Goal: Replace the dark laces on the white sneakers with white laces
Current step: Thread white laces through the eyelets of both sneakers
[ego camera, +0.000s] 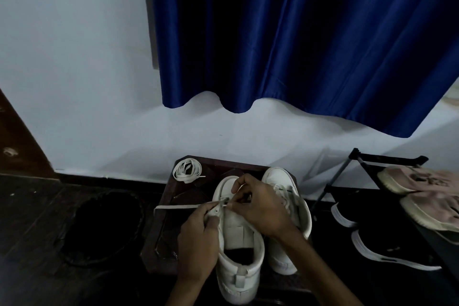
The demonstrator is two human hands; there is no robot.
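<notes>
Two white sneakers stand side by side on a dark wooden stool (159,243). The near sneaker (238,236) has its tongue bare. My left hand (198,238) grips its left eyelet flap, thumb on top. My right hand (258,208) pinches the end of a white lace (178,206) at an eyelet near the toe; the lace runs left over the stool. The far sneaker (288,206), to the right, carries white lacing, partly hidden by my right hand. A coiled white lace (186,170) lies at the stool's back left corner.
A white wall and a blue curtain (298,32) rise behind the stool. A black shoe rack (360,156) on the right holds pink shoes (422,194) and black shoes (387,243) with white soles. A dark round object (104,226) sits on the floor at the left.
</notes>
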